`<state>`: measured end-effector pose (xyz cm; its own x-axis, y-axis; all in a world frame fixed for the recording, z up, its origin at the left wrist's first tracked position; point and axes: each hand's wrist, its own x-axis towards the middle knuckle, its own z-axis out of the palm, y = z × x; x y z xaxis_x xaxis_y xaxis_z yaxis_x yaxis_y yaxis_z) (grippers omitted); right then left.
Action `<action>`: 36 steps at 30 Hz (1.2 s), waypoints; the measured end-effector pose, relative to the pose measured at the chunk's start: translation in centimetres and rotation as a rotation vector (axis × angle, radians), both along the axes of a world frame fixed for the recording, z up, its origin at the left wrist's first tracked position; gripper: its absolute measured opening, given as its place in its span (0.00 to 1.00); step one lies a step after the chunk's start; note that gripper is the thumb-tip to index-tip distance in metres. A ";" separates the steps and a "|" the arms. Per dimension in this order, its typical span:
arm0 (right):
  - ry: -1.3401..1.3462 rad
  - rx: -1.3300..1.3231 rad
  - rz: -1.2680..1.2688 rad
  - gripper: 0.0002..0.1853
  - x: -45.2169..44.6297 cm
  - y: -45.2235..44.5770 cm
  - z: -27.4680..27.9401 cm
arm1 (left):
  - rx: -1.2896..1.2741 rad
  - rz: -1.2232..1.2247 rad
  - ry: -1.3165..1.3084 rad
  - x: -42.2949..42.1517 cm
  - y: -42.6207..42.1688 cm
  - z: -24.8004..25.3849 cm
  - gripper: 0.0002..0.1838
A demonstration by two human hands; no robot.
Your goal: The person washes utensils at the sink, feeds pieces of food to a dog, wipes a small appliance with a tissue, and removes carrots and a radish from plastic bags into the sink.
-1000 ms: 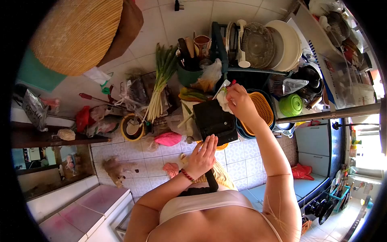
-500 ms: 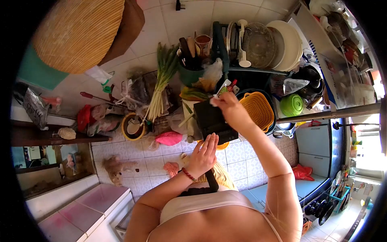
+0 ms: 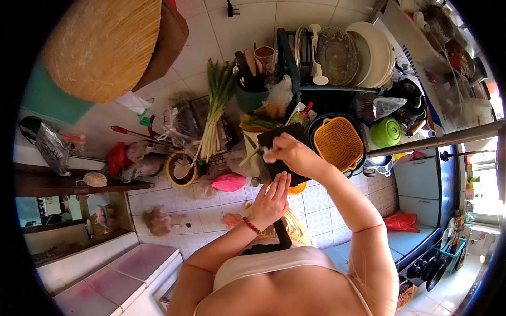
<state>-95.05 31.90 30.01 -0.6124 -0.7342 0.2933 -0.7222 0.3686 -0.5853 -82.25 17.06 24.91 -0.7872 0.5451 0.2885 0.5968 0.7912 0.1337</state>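
Note:
A flat black rectangular board (image 3: 274, 138) is in front of me at the counter's edge. My left hand (image 3: 271, 199), with a red bead bracelet at the wrist, lies with fingers stretched out against the board's near edge. Over the board, my right hand (image 3: 296, 155) is closed on a small white wad (image 3: 270, 157), whose material I cannot make out. Just left of the board is a pale green stalk piece (image 3: 250, 156). Part of an orange basket (image 3: 296, 188) shows beneath the near edge.
Spring onions (image 3: 215, 113) lie on a wire rack to the left. An orange basket (image 3: 338, 143) sits in a dark basin on the right. Behind stand a dish rack (image 3: 289, 55) with plates and a knife holder (image 3: 250, 99). A pink bag (image 3: 228, 182) is at the left.
My right hand has moved the white wad down and slightly left across the board, toward my left hand. The left hand stays stretched out at the near edge. The camera view has shifted slightly.

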 end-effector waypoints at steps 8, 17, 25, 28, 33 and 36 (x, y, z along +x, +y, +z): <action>0.108 0.236 -0.291 0.14 -2.4 4.3 0.0 | 0.039 -0.018 -0.030 -0.3 -0.2 0.5 0.33; 0.178 0.652 -0.555 0.11 1.5 4.4 1.8 | -0.013 -0.011 -0.012 0.0 -0.6 1.1 0.29; -0.474 -0.246 -0.010 0.12 10.6 -3.6 8.8 | 1.119 -0.099 -0.411 -0.1 -5.5 7.6 0.20; -0.556 -0.438 -0.340 0.13 11.9 -8.3 5.5 | 1.402 0.017 -0.678 2.5 -7.2 7.0 0.22; 0.018 -0.491 -0.297 0.14 12.4 -13.7 5.5 | 1.494 0.618 -0.536 6.8 -14.3 5.1 0.12; -0.046 -0.538 -0.304 0.13 12.1 -15.0 6.2 | 1.366 0.691 0.304 11.0 -21.9 8.7 0.09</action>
